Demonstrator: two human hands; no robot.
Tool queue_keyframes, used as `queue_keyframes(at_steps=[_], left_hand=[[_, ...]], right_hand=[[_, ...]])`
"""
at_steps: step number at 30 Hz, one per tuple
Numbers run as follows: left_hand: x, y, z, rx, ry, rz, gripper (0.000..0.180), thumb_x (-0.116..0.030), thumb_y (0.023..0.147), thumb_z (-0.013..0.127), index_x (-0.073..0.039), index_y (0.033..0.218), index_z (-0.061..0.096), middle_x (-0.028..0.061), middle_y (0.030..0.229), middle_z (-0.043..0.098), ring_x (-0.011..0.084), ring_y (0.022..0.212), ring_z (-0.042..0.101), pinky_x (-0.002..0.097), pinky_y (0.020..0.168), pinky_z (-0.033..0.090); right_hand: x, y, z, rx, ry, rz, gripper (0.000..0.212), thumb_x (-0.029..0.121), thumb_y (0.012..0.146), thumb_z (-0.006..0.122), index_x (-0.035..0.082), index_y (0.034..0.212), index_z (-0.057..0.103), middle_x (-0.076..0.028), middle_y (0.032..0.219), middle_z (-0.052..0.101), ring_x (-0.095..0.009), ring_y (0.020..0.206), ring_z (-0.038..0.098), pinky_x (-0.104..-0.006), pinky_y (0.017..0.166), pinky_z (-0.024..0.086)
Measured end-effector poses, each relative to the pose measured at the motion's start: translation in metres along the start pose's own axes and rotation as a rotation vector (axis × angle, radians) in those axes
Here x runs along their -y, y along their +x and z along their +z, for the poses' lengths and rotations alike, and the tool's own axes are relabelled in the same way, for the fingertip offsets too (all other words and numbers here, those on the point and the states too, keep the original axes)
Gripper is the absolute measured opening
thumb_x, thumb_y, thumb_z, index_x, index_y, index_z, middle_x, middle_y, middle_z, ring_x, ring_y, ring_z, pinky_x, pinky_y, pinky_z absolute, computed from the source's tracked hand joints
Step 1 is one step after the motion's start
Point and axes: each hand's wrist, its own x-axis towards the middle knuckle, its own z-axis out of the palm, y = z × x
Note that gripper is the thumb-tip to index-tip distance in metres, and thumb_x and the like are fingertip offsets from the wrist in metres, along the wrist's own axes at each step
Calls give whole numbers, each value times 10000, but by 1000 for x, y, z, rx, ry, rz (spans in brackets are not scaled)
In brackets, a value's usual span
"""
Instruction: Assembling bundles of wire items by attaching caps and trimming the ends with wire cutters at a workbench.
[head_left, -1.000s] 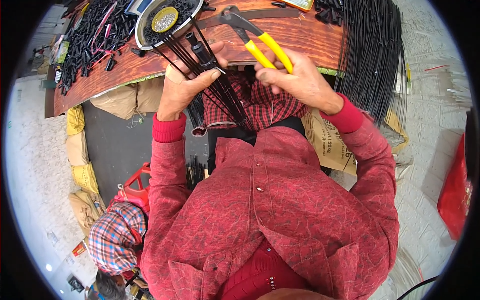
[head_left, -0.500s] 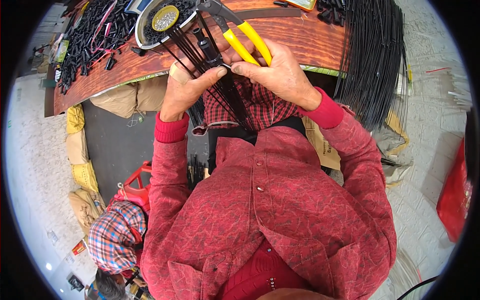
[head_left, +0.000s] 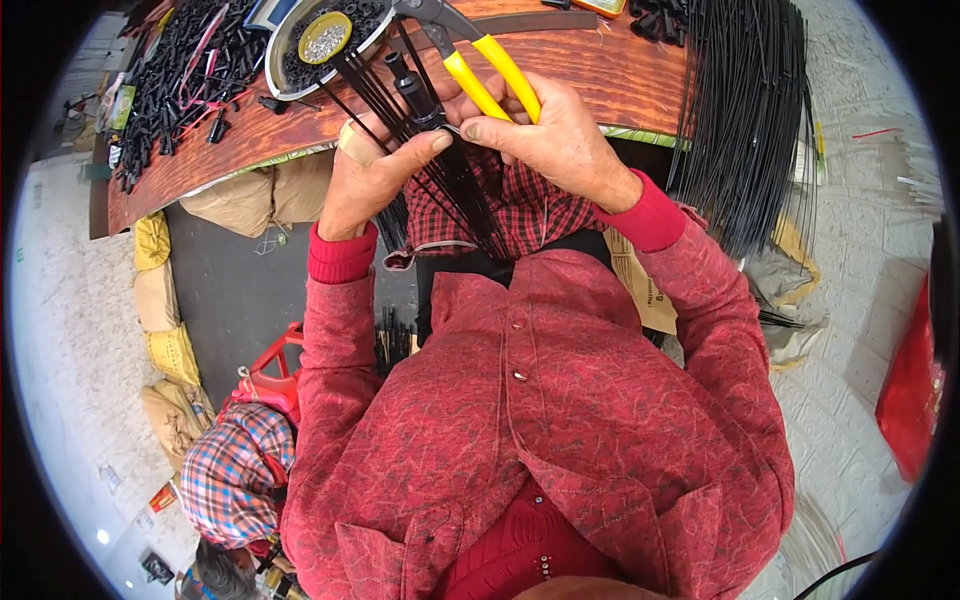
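Observation:
My left hand [head_left: 368,172], with a tan bandage on it, is closed around a sheaf of thin black rods [head_left: 470,205] like umbrella ribs, and around the black stepped plastic hub [head_left: 415,92] they fan out from. Its thumb presses at the hub's lower end. In my right hand [head_left: 568,145] are yellow-handled pliers [head_left: 512,75], held by the grips with the dark jaws pointing away from me. The right thumb and fingers pinch close beside the hub, where a short bit of thin pale wire seems to show. The fingertips behind the hub are partly hidden.
On the wooden table [head_left: 590,75] stands a metal bowl [head_left: 283,88] of small black parts, holding a yellow dish [head_left: 345,22] of silvery bits. Black plastic pieces [head_left: 205,95] lie left; a large sheaf of black rods [head_left: 745,120] hangs over the right edge. Another person [head_left: 235,470] sits lower left.
The view has shifted very slightly. Both hands keep their holds at the hub, with the pliers still in the right.

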Motion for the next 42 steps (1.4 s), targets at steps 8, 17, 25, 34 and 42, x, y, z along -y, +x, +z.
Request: queue_keyframes(at_steps=[8,17,25,34,42], left_hand=[[-6,0,0,31,-7,5,375,-16,879,684,27,1243,605,87,1065,703,141,978,659,270,869,532],[-4,-3,1,-21,-31,-35,370,-26,880,689,30,1238,611,81,1040,708,132,951,658,270,867,531],[4,-6,-8,-35,-2,-22,365,-55,879,691,10,1233,627,41,1059,696,101,946,634,252,876,504],[-2,-7,-3,-40,55,29,351,-78,865,702,-10,1206,654,31,1110,672,98,992,604,265,893,483],[-6,-9,-4,-45,76,4,343,-75,859,709,-15,1193,663,19,1077,673,88,957,600,256,865,484]], right_hand=[[2,-6,5,65,217,69,323,153,884,716,18,1167,637,16,929,655,-32,707,537,-191,610,438],[9,-14,15,50,265,148,336,170,903,686,10,1188,605,-25,960,661,-41,729,553,-192,630,445],[24,-34,-43,281,-235,267,383,242,1013,493,-24,1285,538,-44,913,661,-67,685,543,-212,646,463],[39,-36,-57,435,-444,200,407,83,954,551,14,1352,508,-75,1051,681,-142,885,626,-262,789,500],[39,-32,-65,458,-738,-59,418,115,931,591,34,1336,528,-140,1146,671,-297,1038,643,-359,897,492]])
